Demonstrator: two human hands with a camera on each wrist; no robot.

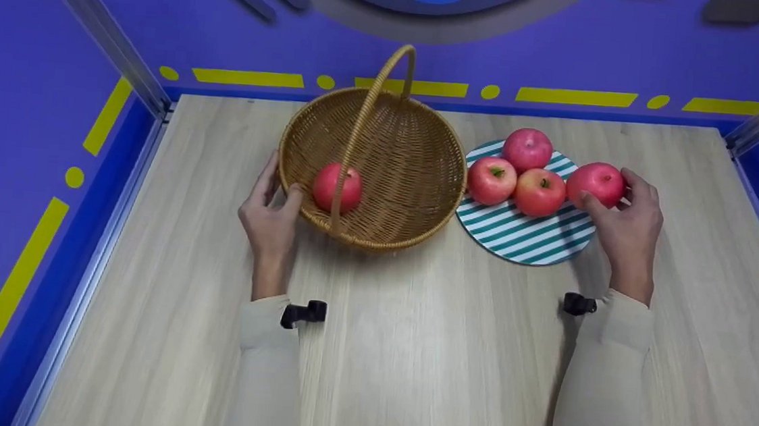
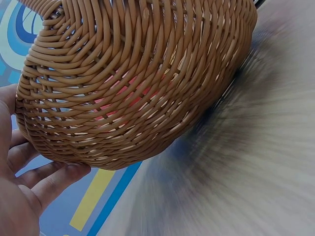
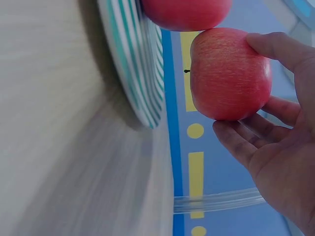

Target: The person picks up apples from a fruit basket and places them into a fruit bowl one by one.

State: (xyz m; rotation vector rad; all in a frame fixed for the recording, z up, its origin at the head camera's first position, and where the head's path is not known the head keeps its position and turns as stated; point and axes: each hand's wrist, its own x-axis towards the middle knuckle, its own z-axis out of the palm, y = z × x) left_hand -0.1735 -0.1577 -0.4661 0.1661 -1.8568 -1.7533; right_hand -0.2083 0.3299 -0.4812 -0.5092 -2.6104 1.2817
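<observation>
My left hand (image 1: pixel 272 221) grips the left rim of a wicker basket (image 1: pixel 417 168), thumb over the edge and fingers against the outside. One red apple (image 1: pixel 324 187) lies inside, partly behind the arched handle (image 1: pixel 365 114); in the left wrist view it shows as red through the weave. With thumb and fingers, my right hand (image 1: pixel 631 222) holds another red apple (image 1: pixel 597 181) at the right edge of a striped round plate (image 1: pixel 526 246). In the right wrist view that held apple (image 3: pixel 229 73) is apart from the plate (image 3: pixel 133 64). Several other apples (image 1: pixel 528 149) sit on the plate.
A light wooden table (image 1: pixel 409 351) carries everything. Blue-purple panels (image 1: pixel 145 12) with yellow marks rise at the back and both sides, joined by metal corner posts. The plate stands close to the basket's right side. Each sleeve has a small black device (image 1: pixel 304 313) at the wrist.
</observation>
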